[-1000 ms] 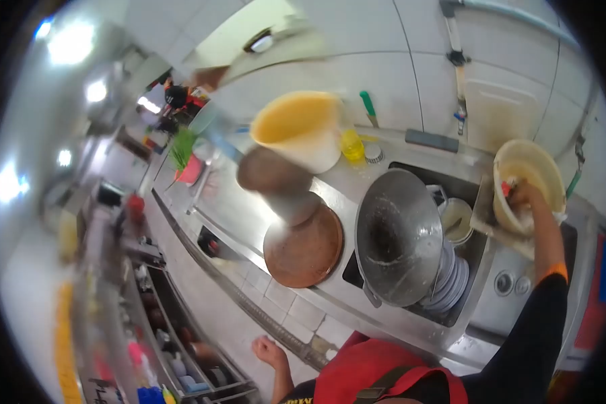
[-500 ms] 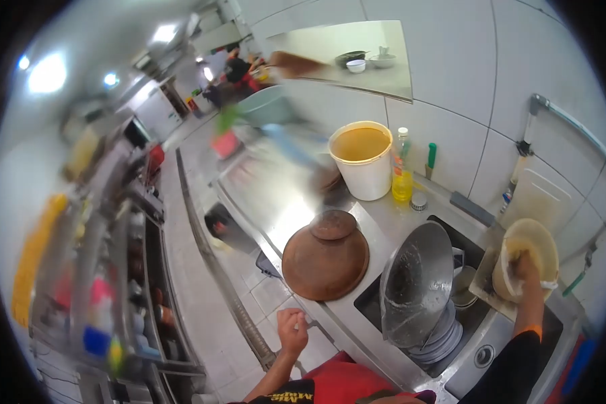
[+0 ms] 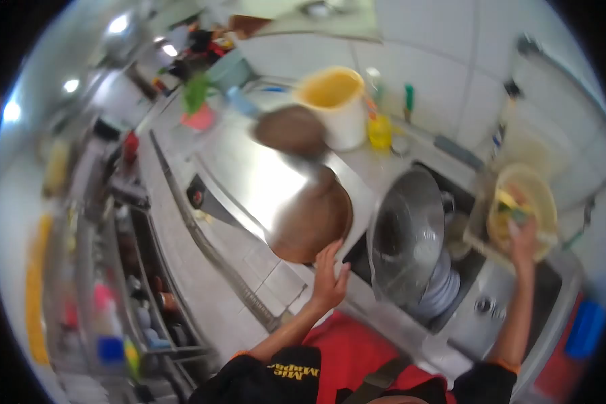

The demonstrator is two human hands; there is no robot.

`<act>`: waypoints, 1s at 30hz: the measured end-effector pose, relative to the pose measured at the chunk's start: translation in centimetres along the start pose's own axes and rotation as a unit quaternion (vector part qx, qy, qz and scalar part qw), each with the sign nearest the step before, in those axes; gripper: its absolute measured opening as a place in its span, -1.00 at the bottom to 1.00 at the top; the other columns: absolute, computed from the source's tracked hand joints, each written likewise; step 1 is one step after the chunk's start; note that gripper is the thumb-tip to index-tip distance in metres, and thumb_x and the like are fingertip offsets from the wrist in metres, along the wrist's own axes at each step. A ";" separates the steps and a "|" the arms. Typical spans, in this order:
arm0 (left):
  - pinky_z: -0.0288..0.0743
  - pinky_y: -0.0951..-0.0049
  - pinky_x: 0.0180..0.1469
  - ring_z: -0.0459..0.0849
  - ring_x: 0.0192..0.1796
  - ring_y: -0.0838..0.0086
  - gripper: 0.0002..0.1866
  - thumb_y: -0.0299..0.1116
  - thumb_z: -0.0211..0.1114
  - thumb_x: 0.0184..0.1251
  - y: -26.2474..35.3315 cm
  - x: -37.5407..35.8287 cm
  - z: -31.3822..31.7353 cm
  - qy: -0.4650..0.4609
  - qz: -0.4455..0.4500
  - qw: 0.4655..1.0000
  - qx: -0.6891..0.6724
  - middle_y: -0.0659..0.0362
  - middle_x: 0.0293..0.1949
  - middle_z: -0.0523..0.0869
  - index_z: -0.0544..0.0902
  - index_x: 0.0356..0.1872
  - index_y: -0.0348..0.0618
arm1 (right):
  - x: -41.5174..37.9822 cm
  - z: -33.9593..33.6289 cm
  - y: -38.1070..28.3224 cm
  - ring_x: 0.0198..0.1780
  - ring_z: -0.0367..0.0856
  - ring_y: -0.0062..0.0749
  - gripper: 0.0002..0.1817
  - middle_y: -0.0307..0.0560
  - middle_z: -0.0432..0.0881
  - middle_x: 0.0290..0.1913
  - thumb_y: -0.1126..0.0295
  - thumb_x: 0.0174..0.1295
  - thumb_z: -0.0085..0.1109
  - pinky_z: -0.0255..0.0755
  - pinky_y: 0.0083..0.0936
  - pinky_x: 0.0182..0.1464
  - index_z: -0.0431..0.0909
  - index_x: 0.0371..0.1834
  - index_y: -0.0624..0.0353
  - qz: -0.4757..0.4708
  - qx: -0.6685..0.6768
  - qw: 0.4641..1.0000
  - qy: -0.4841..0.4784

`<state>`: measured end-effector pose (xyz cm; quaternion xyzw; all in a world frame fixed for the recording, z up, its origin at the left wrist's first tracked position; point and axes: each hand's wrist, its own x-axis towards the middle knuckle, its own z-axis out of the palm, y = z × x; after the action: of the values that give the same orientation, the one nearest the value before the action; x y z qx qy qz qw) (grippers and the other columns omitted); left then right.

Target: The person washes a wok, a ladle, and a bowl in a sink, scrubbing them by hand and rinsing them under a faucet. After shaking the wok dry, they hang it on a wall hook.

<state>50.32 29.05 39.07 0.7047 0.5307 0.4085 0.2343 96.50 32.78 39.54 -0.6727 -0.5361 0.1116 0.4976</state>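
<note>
While the right hand (image 3: 522, 234) presses a sponge (image 3: 512, 202) into the yellow bowl (image 3: 524, 205) beside the sink (image 3: 481, 266), scrubbing looks under way; the left hand (image 3: 330, 273), fingers spread and holding nothing, reaches toward the brown lid (image 3: 310, 219) on the counter (image 3: 249, 175) (blurred); next it likely needs a firm grasp on the lid's rim; a wok (image 3: 407, 236) leans in the sink.

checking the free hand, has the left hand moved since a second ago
Yes. The left hand has come up from low beside the red apron to the steel counter edge, its fingers now at the rim of the round brown wooden board.
</note>
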 end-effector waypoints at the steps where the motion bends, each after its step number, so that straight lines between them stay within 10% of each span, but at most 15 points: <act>1: 0.16 0.21 0.26 0.28 0.25 0.05 -0.42 -0.41 0.16 0.19 0.8 0.6 1.4 -0.039 0.023 0.999 -0.006 -0.08 0.24 0.32 0.26 0.27 -0.27 | -1.3 2.0 -11.3 -0.07 0.55 -0.14 -0.56 0.06 0.61 -0.10 0.40 0.02 0.10 0.34 -0.37 0.05 0.53 0.05 0.14 -0.052 0.051 0.993 -0.094; 6: 0.01 0.09 0.34 0.15 0.36 0.01 -0.42 -0.44 0.13 0.14 3.7 2.3 7.1 -0.133 0.179 0.970 0.094 -0.12 0.30 0.24 0.28 0.25 -0.30 | -12.1 16.9 3.5 -0.17 0.60 0.11 -0.72 0.27 0.62 -0.32 0.38 0.01 0.09 0.45 -0.16 -0.13 0.60 -0.24 0.31 0.295 -0.118 0.930 -0.184; 12: -0.04 0.04 0.35 0.12 0.37 -0.06 -0.44 -0.58 -0.02 -0.02 2.4 1.7 7.8 -0.104 0.149 0.980 0.077 -0.14 0.32 0.22 0.38 0.15 -0.32 | -23.6 25.4 -2.1 0.25 0.33 0.03 -0.44 0.25 0.26 0.29 0.22 0.18 0.07 0.22 -0.19 0.22 0.30 0.24 0.21 0.156 0.038 0.928 -0.336; 14: -0.04 0.03 0.35 0.12 0.37 -0.07 -0.45 -0.57 -0.02 -0.01 2.3 1.9 8.0 -0.108 0.157 0.979 0.076 -0.14 0.33 0.21 0.38 0.15 -0.32 | -19.1 28.0 -5.2 0.36 0.15 0.06 -0.48 0.19 0.15 0.36 0.27 0.28 -0.03 0.08 -0.22 0.33 0.22 0.31 0.13 0.219 0.486 0.769 -0.352; 16: -0.10 -0.02 0.38 0.07 0.39 -0.09 -0.45 -0.58 -0.04 -0.04 2.3 1.5 8.0 -0.096 0.141 0.983 0.063 -0.17 0.34 0.16 0.38 0.13 -0.31 | -14.5 28.6 -9.2 0.44 -0.03 0.07 -0.45 0.18 0.07 0.40 0.34 0.32 -0.09 -0.09 -0.26 0.41 0.11 0.38 0.13 -0.064 0.310 0.931 -0.183; 18: -0.10 -0.03 0.37 0.07 0.38 -0.10 -0.44 -0.59 -0.04 -0.04 2.3 1.7 8.3 -0.093 0.141 0.983 0.074 -0.19 0.34 0.16 0.38 0.13 -0.31 | -8.7 30.2 -12.1 0.47 -0.12 0.07 -0.40 0.18 -0.02 0.44 0.34 0.31 -0.07 -0.14 -0.25 0.43 0.04 0.41 0.11 0.157 0.472 0.865 -0.065; 22: -0.03 0.00 0.35 0.11 0.36 -0.13 -0.45 -0.60 -0.03 -0.04 2.4 1.2 8.0 -0.074 0.137 0.982 0.108 -0.25 0.31 0.20 0.40 0.13 -0.31 | -3.3 32.1 -2.1 0.45 -0.05 0.07 -0.39 0.16 0.09 0.39 0.40 0.29 -0.09 -0.12 -0.16 0.43 0.03 0.42 0.02 -0.084 0.029 0.996 0.004; 26: -0.06 -0.05 0.36 0.08 0.38 -0.12 -0.44 -0.66 -0.07 -0.07 2.2 1.1 7.7 -0.112 0.143 0.974 0.137 -0.23 0.31 0.17 0.41 0.11 -0.26 | -9.4 29.2 13.3 0.47 -0.11 -0.10 -0.32 0.08 -0.03 0.44 0.24 0.22 0.03 -0.11 -0.05 0.39 0.05 0.42 0.04 0.076 -0.292 0.945 -0.123; 30: -0.02 0.04 0.35 0.13 0.36 -0.07 -0.44 -0.69 -0.07 -0.07 1.5 0.8 8.0 -0.108 0.123 0.979 0.120 -0.16 0.31 0.23 0.48 0.08 -0.18 | -14.4 24.1 6.9 0.49 -0.26 0.04 -0.33 0.13 -0.13 0.47 0.14 0.30 -0.10 -0.14 -0.09 0.40 0.01 0.41 0.18 0.109 -0.354 0.878 -0.302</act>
<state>57.86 30.15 36.03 0.8278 0.4565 0.2889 0.1516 78.51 34.55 17.01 -0.7920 -0.5871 0.1656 0.0248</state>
